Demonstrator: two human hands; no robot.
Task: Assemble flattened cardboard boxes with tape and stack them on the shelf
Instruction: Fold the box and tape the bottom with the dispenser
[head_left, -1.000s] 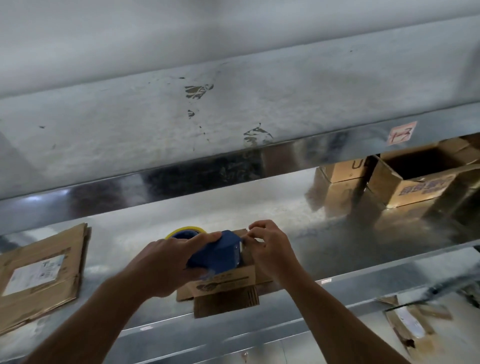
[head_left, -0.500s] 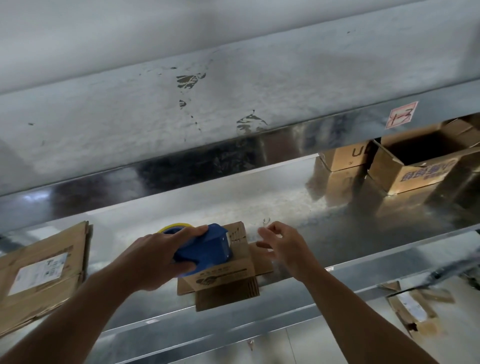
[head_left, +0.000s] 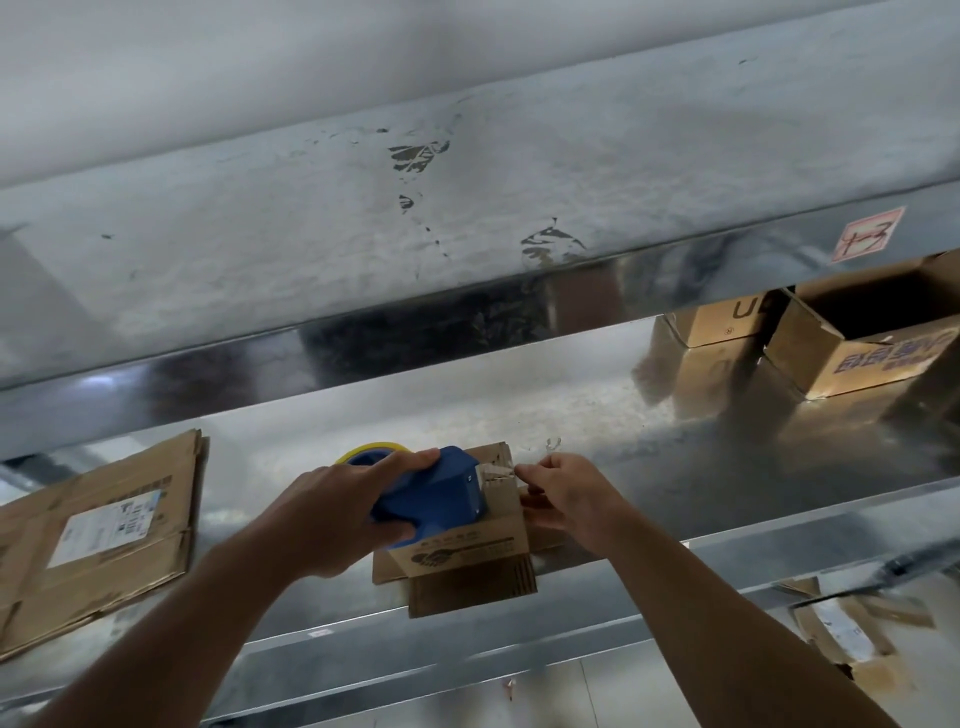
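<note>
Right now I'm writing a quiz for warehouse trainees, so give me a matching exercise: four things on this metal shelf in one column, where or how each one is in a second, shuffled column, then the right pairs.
Things
1. blue tape dispenser
2. small cardboard box
3. flattened cardboard
4. open-topped box

States
A. lying flat at the shelf's left end
B. gripped in the left hand
C. standing far right, under the upper shelf
D. under the dispenser, near the shelf's front edge, right hand beside it

Pairs: 1-B, 2-D, 3-A, 4-C
</note>
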